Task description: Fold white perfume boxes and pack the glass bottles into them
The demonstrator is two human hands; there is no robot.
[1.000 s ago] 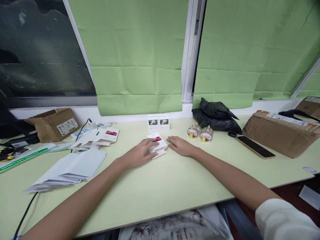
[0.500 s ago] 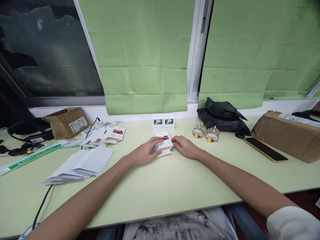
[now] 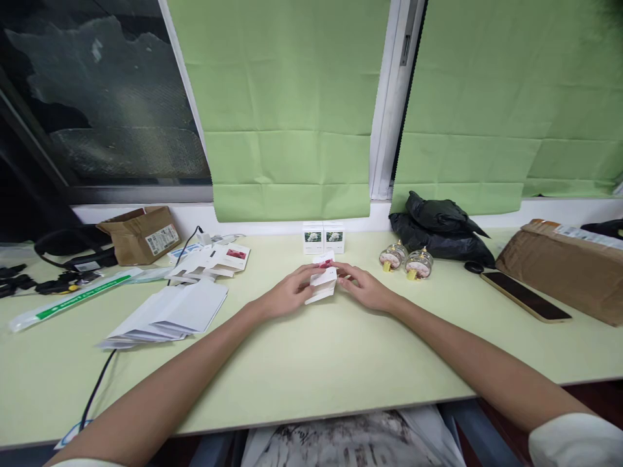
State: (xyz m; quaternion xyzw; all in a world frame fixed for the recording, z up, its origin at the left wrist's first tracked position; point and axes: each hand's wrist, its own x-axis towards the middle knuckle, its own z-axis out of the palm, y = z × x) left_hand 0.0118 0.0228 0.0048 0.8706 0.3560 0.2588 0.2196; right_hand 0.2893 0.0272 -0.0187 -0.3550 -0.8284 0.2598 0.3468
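Observation:
Between my hands, over the middle of the table, is a small white cardboard box [image 3: 323, 279] with a red flower picture, its flaps still loose at the near end. My left hand [image 3: 291, 290] grips its left side, fingers on the top. My right hand [image 3: 364, 287] is at the right side, its fingertips touching the box. Just behind stand two white boxes [image 3: 323, 239] with white flower pictures, side by side. To the right are two ornate round glass jars [image 3: 405, 260] with gold trim.
Flattened white cartons [image 3: 170, 314] and more red-flower cartons [image 3: 219, 261] lie on the left, near an open brown box [image 3: 141, 237]. At right are black plastic bags [image 3: 440, 230], a phone [image 3: 525, 296] and a large brown parcel [image 3: 559, 269]. A black cable [image 3: 97, 389] crosses the left table edge.
The box has tilted, its near end now lifted and turned. My right fingers have moved over its top right edge. The view has shifted slightly left.

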